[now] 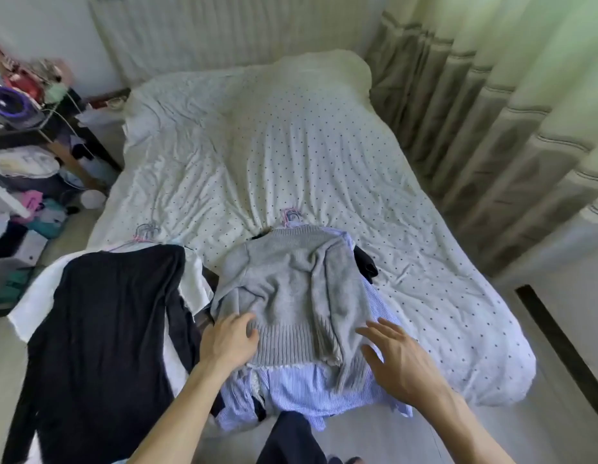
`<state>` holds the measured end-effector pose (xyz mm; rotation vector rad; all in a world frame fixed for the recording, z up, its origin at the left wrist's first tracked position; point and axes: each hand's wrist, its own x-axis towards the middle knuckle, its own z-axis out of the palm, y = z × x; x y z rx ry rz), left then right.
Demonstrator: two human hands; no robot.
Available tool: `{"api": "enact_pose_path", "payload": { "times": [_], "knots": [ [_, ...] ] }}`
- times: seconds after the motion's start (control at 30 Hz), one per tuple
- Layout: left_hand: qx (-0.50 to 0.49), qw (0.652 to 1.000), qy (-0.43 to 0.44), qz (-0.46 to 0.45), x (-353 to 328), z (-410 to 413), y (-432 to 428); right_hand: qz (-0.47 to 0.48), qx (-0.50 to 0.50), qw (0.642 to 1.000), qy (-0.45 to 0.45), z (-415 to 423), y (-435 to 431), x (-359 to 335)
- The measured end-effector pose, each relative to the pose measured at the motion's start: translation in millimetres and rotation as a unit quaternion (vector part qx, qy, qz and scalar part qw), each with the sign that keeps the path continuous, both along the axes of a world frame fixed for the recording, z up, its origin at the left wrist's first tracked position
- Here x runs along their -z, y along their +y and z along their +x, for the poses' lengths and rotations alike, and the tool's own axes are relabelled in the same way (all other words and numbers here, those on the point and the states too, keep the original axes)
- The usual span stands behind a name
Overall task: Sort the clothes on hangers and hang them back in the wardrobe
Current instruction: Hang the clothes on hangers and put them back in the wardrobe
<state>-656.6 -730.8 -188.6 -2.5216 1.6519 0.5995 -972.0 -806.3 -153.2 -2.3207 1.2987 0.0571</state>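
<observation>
A grey knitted sweater (290, 289) lies on top of a pile at the near end of the bed, over a blue striped shirt (301, 390). A pink hanger hook (290, 216) pokes out above its collar. My left hand (229, 339) rests on the sweater's left hem with relaxed fingers. Over the sweater's folded right sleeve my right hand (398, 356) is spread flat, fingers straight. To the left a black garment (103, 329) lies over white clothes (33, 303), with wire hanger hooks (145, 232) at their top. A dark piece (366, 267) peeks out at the pile's right.
The bed's dotted white cover (307, 155) stretches away behind the piles. Beige curtains (491, 112) hang along the right side. A cluttered dark table (26, 128) and heaps of things on the floor (33, 222) fill the left. A dark strip (558, 343) runs along the floor at right.
</observation>
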Motion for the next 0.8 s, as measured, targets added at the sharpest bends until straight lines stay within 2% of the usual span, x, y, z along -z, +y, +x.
{"api": "enact_pose_path", "payload": {
  "times": [0.17, 0.4, 0.63, 0.8],
  "knots": [
    [-0.046, 0.999, 0.004, 0.026, 11, 25, -3, 0.039, -0.048, 0.998, 0.018, 31, -29, 20],
    [-0.045, 0.994, 0.048, 0.091, 61, 76, -72, 0.106, -0.070, 0.988, 0.089, 92, -95, 73],
    [0.005, 0.988, 0.089, 0.127, 158, 130, -196, 0.217, -0.026, 0.961, 0.166, 155, -170, 150],
    [0.018, 0.991, 0.053, 0.118, 209, 155, -279, 0.255, -0.003, 0.948, 0.192, 175, -190, 199]
  ]
}}
